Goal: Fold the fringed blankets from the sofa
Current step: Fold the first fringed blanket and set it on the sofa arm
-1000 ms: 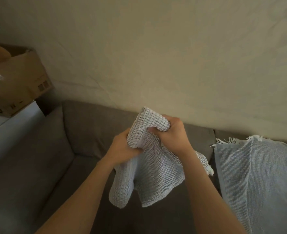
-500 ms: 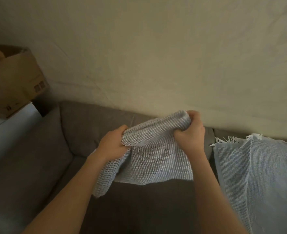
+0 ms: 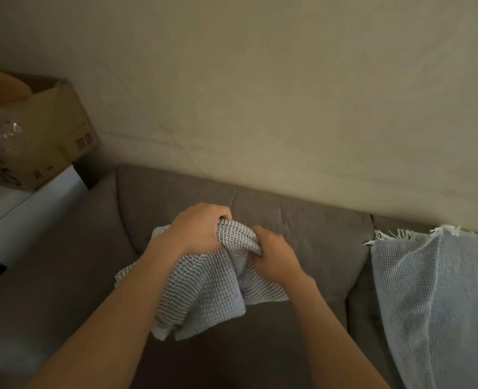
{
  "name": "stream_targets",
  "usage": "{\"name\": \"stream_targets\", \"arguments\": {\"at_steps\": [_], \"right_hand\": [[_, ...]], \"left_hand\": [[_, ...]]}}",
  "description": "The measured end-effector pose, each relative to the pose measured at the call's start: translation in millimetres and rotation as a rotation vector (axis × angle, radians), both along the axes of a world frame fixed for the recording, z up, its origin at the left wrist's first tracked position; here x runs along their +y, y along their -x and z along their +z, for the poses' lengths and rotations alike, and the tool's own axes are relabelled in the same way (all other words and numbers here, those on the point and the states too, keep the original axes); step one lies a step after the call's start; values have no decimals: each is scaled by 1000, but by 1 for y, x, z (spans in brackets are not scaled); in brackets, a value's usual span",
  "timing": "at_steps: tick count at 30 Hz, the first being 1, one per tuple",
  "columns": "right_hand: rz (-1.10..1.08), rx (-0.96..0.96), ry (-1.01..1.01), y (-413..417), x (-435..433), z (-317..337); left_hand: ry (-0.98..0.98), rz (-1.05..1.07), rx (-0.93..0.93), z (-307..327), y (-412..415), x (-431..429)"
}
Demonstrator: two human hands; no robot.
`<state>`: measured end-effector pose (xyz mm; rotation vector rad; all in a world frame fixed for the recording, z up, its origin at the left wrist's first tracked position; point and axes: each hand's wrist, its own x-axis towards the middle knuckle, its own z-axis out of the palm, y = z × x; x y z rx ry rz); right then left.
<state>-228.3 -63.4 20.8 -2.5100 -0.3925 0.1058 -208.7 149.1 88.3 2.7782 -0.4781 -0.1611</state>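
A small pale blue waffle-weave blanket (image 3: 204, 293) hangs bunched above the grey sofa (image 3: 302, 228). My left hand (image 3: 197, 230) grips its top fold from the left, and my right hand (image 3: 275, 255) grips the same fold just to the right. The two hands almost touch. Loose cloth droops below them toward the seat. A second pale blue blanket (image 3: 440, 299) with a white fringe along its top edge lies draped over the sofa's right part.
A cardboard box (image 3: 44, 130) sits on a white surface (image 3: 27, 209) left of the sofa arm. A beige wall (image 3: 288, 94) rises behind the backrest. The sofa seat (image 3: 246, 357) lies below the hanging cloth.
My hands, which held the top edge stretched apart half a second ago, have come together again. The blanket is bunched between them and hangs lower.
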Motion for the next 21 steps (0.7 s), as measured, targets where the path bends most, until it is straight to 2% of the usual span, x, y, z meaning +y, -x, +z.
{"name": "stream_targets", "arguments": {"at_steps": [3, 7, 11, 13, 17, 21], "right_hand": [[46, 59, 200, -5, -3, 19], [61, 45, 352, -15, -7, 55], [34, -42, 478, -24, -8, 80], [24, -46, 488, -26, -10, 88], [-3, -57, 433, -23, -20, 101], [-15, -14, 351, -20, -30, 102]], "left_hand": [[-60, -13, -33, -10, 7, 7], [-168, -103, -130, -30, 18, 9], [-24, -163, -178, -48, 27, 8], [26, -113, -156, -58, 28, 9], [-70, 79, -77, -79, 22, 15], [128, 183, -11, -83, 11, 23]]}}
